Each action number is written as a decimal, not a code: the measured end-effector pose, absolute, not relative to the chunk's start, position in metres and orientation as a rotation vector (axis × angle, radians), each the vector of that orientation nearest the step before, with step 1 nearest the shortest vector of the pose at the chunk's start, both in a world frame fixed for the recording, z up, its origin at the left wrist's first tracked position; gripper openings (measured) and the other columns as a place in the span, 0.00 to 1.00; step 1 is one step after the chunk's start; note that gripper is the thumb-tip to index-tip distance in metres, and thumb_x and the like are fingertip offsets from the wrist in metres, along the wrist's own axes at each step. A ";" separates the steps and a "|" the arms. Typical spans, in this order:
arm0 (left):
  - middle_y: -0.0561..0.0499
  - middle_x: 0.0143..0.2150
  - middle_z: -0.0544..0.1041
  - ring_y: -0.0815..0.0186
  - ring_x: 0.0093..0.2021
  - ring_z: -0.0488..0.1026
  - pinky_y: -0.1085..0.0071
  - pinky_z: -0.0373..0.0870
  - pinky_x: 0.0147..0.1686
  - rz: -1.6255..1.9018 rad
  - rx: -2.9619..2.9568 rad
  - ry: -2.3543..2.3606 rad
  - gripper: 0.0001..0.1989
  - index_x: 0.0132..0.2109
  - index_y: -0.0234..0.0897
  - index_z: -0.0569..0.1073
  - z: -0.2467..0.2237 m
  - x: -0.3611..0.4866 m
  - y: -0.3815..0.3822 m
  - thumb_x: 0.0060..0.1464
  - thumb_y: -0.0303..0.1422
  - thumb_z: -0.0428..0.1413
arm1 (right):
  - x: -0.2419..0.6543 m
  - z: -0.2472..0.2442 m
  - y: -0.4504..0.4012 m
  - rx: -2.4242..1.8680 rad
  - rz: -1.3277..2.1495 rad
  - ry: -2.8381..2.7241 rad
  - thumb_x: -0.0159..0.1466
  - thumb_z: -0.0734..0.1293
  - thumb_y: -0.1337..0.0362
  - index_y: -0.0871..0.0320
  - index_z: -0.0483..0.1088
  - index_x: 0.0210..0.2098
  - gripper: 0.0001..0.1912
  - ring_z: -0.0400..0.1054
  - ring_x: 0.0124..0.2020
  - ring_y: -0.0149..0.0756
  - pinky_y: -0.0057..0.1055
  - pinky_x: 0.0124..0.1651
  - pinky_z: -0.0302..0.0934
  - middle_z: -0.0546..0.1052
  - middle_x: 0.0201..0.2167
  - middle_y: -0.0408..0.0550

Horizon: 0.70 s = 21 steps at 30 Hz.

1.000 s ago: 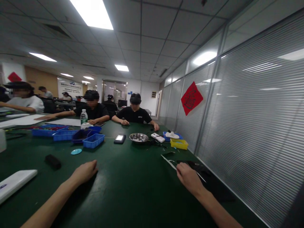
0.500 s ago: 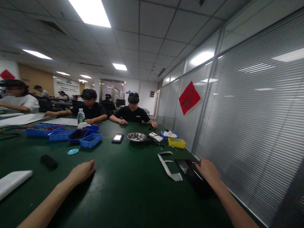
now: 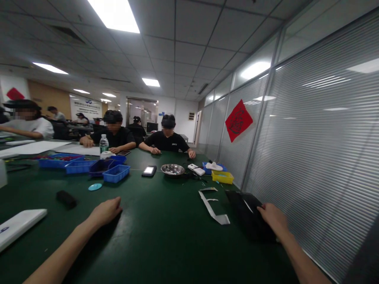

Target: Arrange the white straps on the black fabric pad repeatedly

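My left hand [image 3: 107, 211] rests on the green table with its fingers curled in; whether anything is inside them is hidden. On the right, my right hand [image 3: 274, 217] grips the edge of a flat, glossy black piece [image 3: 247, 219], which lies low over the table and is dark and partly blurred. Just left of that piece is a bent silvery-white strip [image 3: 211, 208]. A small dark block [image 3: 65, 199] lies beyond my left forearm, near a light blue disc [image 3: 95, 187].
Blue bins [image 3: 116, 173], a phone [image 3: 149, 170], a metal bowl [image 3: 173, 170] and a yellow bin [image 3: 222, 177] stand farther back. A white box [image 3: 25, 227] is at left. Co-workers sit across the table [image 3: 166, 236]. A glass partition [image 3: 310, 157] borders the right side.
My right hand has moved right, and the black piece has shifted and tilted with it. My left hand stays nearly where it was. The view has turned slightly left.
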<state>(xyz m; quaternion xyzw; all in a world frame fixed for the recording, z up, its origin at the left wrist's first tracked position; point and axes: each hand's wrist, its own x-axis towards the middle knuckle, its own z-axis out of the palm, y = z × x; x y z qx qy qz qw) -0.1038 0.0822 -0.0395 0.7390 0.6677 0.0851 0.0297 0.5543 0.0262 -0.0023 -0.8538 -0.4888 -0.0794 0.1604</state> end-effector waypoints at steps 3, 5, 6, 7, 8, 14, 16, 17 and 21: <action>0.43 0.40 0.77 0.58 0.38 0.75 0.67 0.65 0.34 0.260 2.294 2.073 0.08 0.38 0.38 0.66 -0.036 -0.102 0.080 0.56 0.37 0.47 | 0.553 0.006 0.029 -2.398 -0.249 -1.367 0.63 0.57 0.56 0.61 0.75 0.40 0.19 0.73 0.40 0.48 0.35 0.35 0.62 0.79 0.38 0.57; 0.43 0.40 0.77 0.58 0.39 0.75 0.67 0.65 0.35 0.256 2.292 2.086 0.08 0.38 0.38 0.67 -0.034 -0.100 0.078 0.56 0.37 0.47 | 0.542 0.013 0.033 -2.313 -0.255 -1.370 0.63 0.57 0.54 0.61 0.75 0.42 0.21 0.73 0.41 0.47 0.34 0.36 0.63 0.79 0.40 0.56; 0.43 0.41 0.77 0.58 0.39 0.75 0.67 0.65 0.36 0.255 2.285 2.093 0.08 0.38 0.38 0.67 -0.033 -0.099 0.077 0.56 0.36 0.47 | 0.533 0.017 0.034 -2.240 -0.253 -1.390 0.62 0.57 0.54 0.61 0.75 0.43 0.22 0.72 0.41 0.47 0.34 0.37 0.63 0.79 0.40 0.55; 0.42 0.41 0.77 0.58 0.39 0.75 0.67 0.66 0.36 0.254 2.277 2.100 0.08 0.39 0.37 0.67 -0.032 -0.098 0.076 0.56 0.36 0.47 | 0.520 0.021 0.035 -2.150 -0.250 -1.427 0.62 0.58 0.53 0.62 0.75 0.44 0.22 0.72 0.41 0.47 0.35 0.38 0.63 0.79 0.40 0.55; 0.42 0.41 0.77 0.58 0.39 0.75 0.67 0.66 0.36 0.255 2.273 2.103 0.09 0.39 0.37 0.67 -0.031 -0.098 0.075 0.56 0.36 0.47 | 0.505 0.026 0.035 -2.048 -0.243 -1.481 0.61 0.58 0.53 0.62 0.75 0.43 0.22 0.72 0.42 0.46 0.35 0.40 0.63 0.78 0.41 0.55; 0.42 0.41 0.77 0.57 0.40 0.75 0.67 0.66 0.37 0.278 2.241 2.109 0.10 0.40 0.37 0.69 -0.028 -0.097 0.074 0.55 0.36 0.48 | 0.381 0.047 0.027 -1.559 -0.092 -1.967 0.62 0.58 0.55 0.56 0.74 0.43 0.18 0.69 0.41 0.41 0.34 0.45 0.60 0.76 0.42 0.50; 0.43 0.40 0.77 0.58 0.40 0.74 0.68 0.66 0.37 0.345 2.238 2.056 0.10 0.40 0.36 0.71 -0.025 -0.095 0.073 0.55 0.35 0.49 | 0.342 0.046 0.026 -1.432 -0.028 -2.104 0.63 0.59 0.56 0.56 0.74 0.43 0.17 0.68 0.43 0.40 0.34 0.48 0.59 0.76 0.42 0.50; 0.44 0.40 0.77 0.59 0.40 0.74 0.69 0.66 0.38 0.407 2.253 1.987 0.11 0.40 0.36 0.71 -0.024 -0.092 0.072 0.55 0.35 0.48 | 0.324 0.044 0.026 -1.379 0.001 -2.169 0.63 0.60 0.57 0.56 0.74 0.43 0.16 0.68 0.43 0.40 0.34 0.48 0.58 0.76 0.41 0.50; 0.47 0.45 0.75 0.63 0.43 0.72 0.70 0.66 0.43 0.688 2.316 1.590 0.17 0.47 0.37 0.72 -0.017 -0.082 0.067 0.57 0.41 0.47 | 0.270 0.028 0.032 -1.259 0.078 -2.375 0.63 0.62 0.60 0.56 0.74 0.43 0.13 0.67 0.42 0.38 0.32 0.46 0.58 0.75 0.39 0.50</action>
